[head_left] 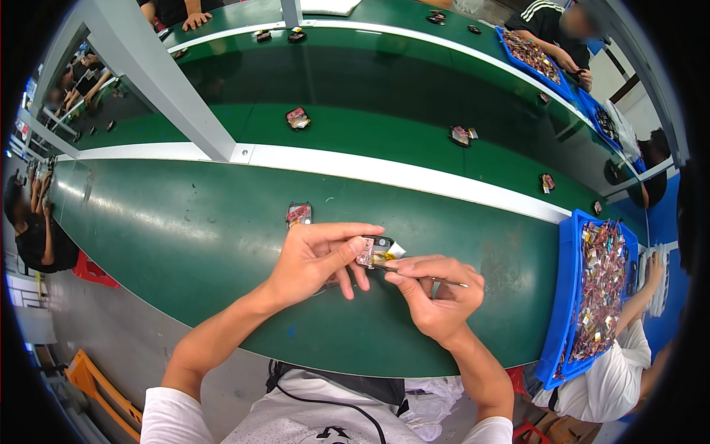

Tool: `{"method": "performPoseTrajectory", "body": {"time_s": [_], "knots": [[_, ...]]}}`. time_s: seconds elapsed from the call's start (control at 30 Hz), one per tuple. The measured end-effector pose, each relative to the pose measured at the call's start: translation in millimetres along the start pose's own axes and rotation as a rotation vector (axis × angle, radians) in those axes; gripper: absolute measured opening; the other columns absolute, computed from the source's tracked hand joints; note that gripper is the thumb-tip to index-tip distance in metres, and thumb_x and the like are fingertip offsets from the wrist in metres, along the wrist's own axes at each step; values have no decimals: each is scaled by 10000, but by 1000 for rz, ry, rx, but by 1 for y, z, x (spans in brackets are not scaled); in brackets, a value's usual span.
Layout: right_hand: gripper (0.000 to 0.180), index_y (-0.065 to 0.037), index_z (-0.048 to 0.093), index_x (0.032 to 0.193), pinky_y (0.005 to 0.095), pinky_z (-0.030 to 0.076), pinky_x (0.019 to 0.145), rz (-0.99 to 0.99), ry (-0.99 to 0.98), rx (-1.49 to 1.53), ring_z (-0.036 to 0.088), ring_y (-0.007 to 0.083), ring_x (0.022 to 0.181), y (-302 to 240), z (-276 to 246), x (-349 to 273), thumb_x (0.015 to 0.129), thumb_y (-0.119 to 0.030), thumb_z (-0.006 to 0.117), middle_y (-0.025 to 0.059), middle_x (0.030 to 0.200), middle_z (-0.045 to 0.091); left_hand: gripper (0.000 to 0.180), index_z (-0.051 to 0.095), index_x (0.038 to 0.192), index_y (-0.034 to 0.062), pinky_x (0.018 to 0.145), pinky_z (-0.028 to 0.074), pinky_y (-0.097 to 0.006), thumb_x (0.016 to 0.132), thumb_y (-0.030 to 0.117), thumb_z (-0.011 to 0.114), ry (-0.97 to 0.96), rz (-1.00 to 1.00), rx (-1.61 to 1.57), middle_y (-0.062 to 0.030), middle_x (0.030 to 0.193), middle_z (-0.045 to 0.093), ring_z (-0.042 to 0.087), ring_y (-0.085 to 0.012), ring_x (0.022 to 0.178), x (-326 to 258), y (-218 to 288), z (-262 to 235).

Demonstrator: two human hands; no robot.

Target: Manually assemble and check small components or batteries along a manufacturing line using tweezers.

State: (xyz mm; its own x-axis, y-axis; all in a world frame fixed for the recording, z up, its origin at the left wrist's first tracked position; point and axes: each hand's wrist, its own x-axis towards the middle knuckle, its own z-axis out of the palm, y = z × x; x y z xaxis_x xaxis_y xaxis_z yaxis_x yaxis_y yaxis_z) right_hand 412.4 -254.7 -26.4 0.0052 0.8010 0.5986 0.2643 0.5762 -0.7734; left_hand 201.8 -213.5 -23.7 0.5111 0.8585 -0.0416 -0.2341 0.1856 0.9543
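Over the green bench (177, 244), my left hand (314, 259) is closed on a small black device casing (381, 243) with a pinkish circuit board and a white-and-yellow piece showing inside. Between the fingers of my right hand (444, 296) is a pair of slim metal tweezers (444, 281), their tip at the casing's lower edge. Just beyond my left hand lies a similar open casing (299, 213) with a reddish board. Another small part beneath the left fingers is mostly hidden.
A blue bin (566, 296) heaped with small circuit boards (600, 281) stands at the right. Past a white rail (355, 174), a green conveyor belt (370, 126) carries several assemblies. A grey post (159, 81) rises from the rail. Other people sit around the line.
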Motion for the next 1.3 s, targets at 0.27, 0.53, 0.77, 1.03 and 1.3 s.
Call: {"method": "performPoseTrajectory", "body": {"time_s": [0.27,0.53,0.77,1.03,1.3], "knots": [[176,-5,722,885,184,309,422,291,2,66,457,-3,445,-1,-1,-2,781,-8,863,43,711,720,299,642,1269,-94,483,591,-267,1026,73,592,34,-27,24,-170,931,727,731,-202,674,-1,-1,3],[186,-13,724,890,187,309,420,205,25,26,453,1,440,0,-2,-3,775,-23,870,57,739,731,335,638,1276,-90,478,561,-258,1020,126,630,78,-44,41,-138,941,721,719,-178,675,1,-1,6],[208,-35,725,889,197,338,410,39,-43,-67,439,30,400,0,-3,0,743,-12,872,78,785,758,343,635,1280,-90,481,560,-256,1019,131,635,90,-29,41,-140,933,723,719,-175,679,1,-4,7],[187,-51,740,845,218,350,409,-41,-63,-84,468,57,398,-1,-1,2,719,15,862,78,803,777,294,653,1260,-85,450,511,-227,1002,51,624,82,-81,91,-142,879,733,686,-132,617,1,-3,7],[165,-72,761,802,231,356,436,-116,-80,-189,608,96,486,-3,-2,-2,703,29,846,30,778,773,278,672,1226,-66,418,413,-202,960,15,668,133,-68,169,-46,692,694,589,-51,521,2,-7,16]]}}
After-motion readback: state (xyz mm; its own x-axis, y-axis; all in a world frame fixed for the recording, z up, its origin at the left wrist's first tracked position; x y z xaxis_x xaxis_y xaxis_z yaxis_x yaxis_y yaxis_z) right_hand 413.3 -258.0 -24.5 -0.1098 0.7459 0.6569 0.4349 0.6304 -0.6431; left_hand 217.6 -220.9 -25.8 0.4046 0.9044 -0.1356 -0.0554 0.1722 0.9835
